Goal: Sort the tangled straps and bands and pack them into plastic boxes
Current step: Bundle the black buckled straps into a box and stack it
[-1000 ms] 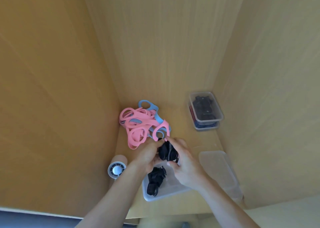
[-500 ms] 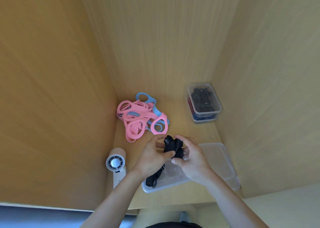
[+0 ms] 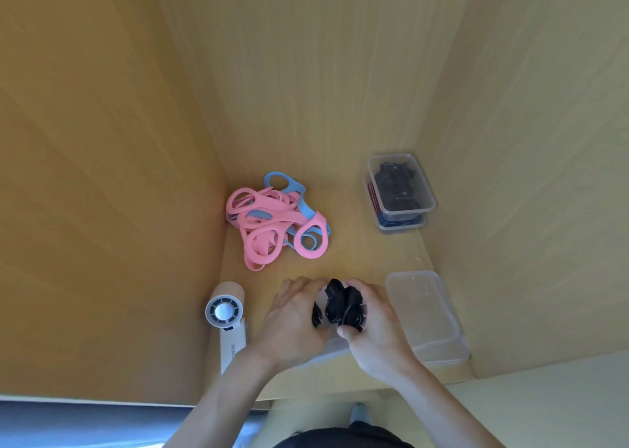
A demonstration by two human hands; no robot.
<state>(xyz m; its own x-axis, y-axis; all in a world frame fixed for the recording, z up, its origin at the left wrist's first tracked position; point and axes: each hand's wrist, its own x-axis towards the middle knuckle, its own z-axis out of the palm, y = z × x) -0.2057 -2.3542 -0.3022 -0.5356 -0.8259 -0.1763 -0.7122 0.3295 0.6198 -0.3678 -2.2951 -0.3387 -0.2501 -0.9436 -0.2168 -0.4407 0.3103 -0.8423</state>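
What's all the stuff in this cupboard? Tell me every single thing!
pink bands: several, pink, tangled in a heap at the back left
blue bands: a few, light blue, mixed into the same heap
stacked boxes: two, clear, back right; black straps in the top one, red and blue things in the lower one
empty container: at least one, clear, front right; count unclear
fan: one, white and grey, front left
wooden shelf: one, tan, under everything
black strap bundle: one, black, held between the hands
left hand: grips the bundle
right hand: grips the bundle
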